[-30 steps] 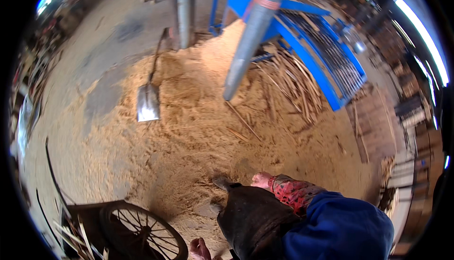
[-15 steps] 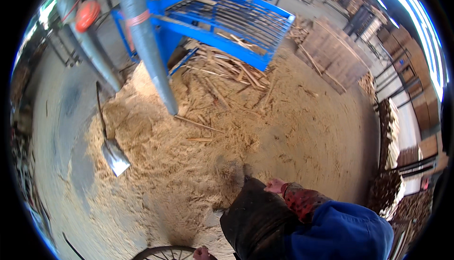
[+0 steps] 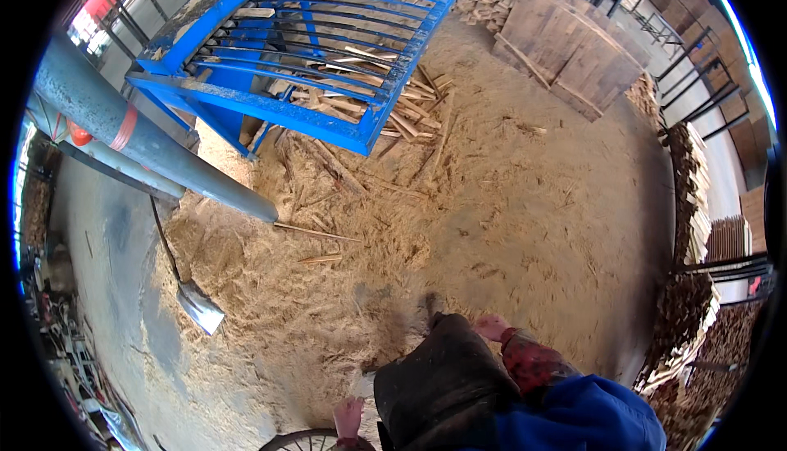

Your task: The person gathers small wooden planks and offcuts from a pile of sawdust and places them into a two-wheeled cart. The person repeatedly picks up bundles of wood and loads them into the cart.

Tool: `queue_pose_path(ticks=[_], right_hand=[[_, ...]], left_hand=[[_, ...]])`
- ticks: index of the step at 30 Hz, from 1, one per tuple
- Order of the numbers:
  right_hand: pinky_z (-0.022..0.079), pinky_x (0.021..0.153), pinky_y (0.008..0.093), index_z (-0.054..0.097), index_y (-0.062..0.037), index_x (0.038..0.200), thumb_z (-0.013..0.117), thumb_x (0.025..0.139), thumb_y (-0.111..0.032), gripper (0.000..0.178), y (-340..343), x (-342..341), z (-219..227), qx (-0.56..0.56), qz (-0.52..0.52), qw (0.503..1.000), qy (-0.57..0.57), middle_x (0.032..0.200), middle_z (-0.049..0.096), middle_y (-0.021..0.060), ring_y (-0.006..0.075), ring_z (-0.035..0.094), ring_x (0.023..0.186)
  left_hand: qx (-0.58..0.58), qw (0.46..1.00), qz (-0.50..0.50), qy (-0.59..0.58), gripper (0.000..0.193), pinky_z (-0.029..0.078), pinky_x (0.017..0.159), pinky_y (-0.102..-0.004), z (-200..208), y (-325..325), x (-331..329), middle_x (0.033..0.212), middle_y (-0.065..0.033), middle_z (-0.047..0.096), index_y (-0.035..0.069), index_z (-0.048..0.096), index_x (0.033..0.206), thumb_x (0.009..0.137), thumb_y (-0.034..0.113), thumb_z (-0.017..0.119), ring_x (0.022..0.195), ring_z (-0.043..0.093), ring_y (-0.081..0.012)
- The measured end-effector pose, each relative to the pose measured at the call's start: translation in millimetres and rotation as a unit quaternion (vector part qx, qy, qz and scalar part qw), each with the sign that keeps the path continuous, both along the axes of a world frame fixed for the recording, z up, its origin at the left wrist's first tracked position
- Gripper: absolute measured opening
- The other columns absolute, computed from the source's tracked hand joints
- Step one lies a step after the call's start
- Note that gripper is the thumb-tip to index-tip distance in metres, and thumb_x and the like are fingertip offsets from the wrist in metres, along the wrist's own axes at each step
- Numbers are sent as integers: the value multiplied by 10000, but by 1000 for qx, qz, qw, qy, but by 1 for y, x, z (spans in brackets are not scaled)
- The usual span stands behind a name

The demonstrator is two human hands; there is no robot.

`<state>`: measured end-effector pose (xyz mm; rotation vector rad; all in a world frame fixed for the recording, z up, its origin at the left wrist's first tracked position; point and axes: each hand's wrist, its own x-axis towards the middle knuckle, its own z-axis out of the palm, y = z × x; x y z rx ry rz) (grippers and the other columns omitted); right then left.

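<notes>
Shovel [image 3: 190, 283] lies on the sawdust floor [image 3: 525, 230] at left, long axis running near-to-far, blade toward me, handle pointing far. Blue metal rack [image 3: 303, 49] bounds the far side; grey pipe [image 3: 156, 152] slants across far left; stacked boards [image 3: 566, 37] far right. Open sawdust to the right. My left hand [image 3: 348, 416] hangs bare, well apart from the shovel; my right hand [image 3: 493, 326] too. Finger spread: cannot tell.
</notes>
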<state>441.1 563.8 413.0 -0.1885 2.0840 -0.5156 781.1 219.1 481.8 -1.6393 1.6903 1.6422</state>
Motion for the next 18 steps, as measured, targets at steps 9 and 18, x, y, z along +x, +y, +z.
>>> queue_pose_path(ticks=[9, 18], right_hand=[[509, 699, 311, 683, -36, 979, 656, 782, -398, 412, 33, -90, 27, 13, -108, 994, -10, 791, 688, 85, 162, 649, 728], [517, 636, 289, 667, 8, 1010, 650, 807, -360, 421, 47, -82, 26, 37, -191, 981, 1, 769, 674, 82, 146, 647, 707]], left_hand=[[0, 997, -34, 63, 375, 496, 666, -279, 10, 18, -123, 818, -97, 655, -59, 605, 982, 791, 240, 728, 743, 611, -139], [41, 990, -101, 91, 392, 502, 663, -279, -27, -10, -207, 830, -103, 659, -60, 601, 991, 793, 253, 729, 743, 622, -148]])
